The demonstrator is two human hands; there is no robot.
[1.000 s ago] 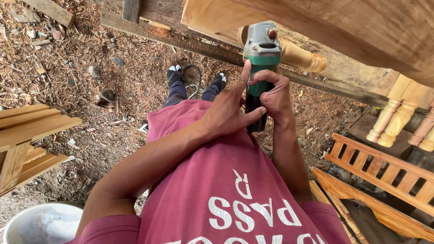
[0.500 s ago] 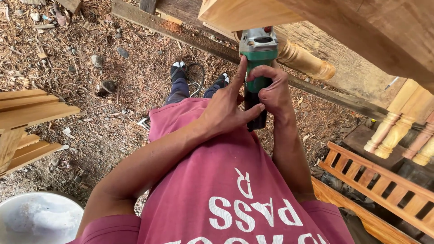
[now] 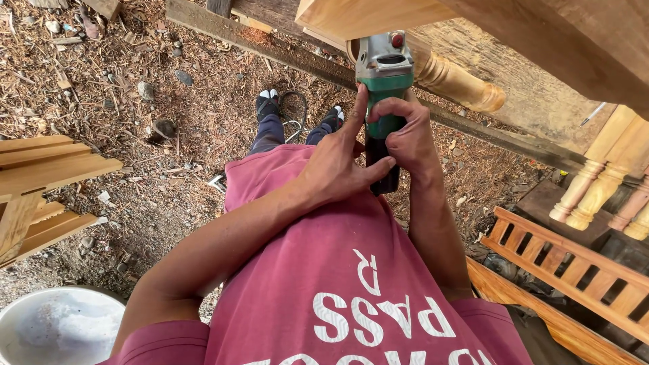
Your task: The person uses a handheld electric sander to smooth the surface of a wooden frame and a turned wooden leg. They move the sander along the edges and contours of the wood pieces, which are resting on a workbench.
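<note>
Angle grinder: green body, grey gear head w/ red button, black rear grip. Upright, head up against turned wooden spindle, approx. vertical.

You stand on a dirt floor strewn with wood shavings; wooden slatted frames, a white bucket and turned spindles lie on it.

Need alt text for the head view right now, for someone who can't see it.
Both hands grip a green and grey angle grinder, the left hand and right hand wrapped round its body, its head up against a turned wooden leg under a pale timber piece. Below are a maroon shirt and wood-chip ground.
</note>
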